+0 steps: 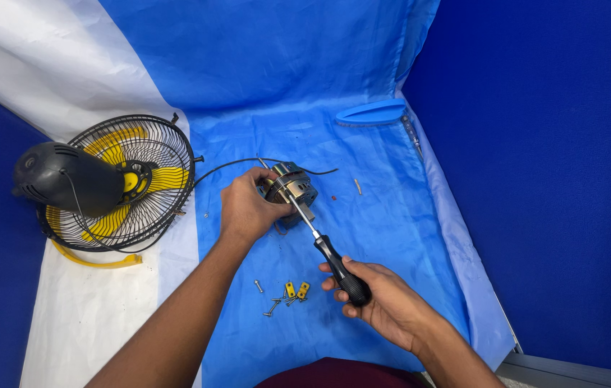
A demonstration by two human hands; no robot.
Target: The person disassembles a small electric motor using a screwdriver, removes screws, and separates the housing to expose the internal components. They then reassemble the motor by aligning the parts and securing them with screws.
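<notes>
Left hand (244, 208): fingers curled, grasping the small metal fan motor (290, 188).
Right hand (374, 298): clenched round the black-handled screwdriver (323, 244), its tip on the motor.

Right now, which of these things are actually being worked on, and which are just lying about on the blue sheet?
In hand:
left hand gripping the small metal motor
right hand holding the black-handled screwdriver, tip on the motor

Lying about:
black wire fan cage with yellow blades
loose screws and yellow clips
blue plastic oval piece
</notes>
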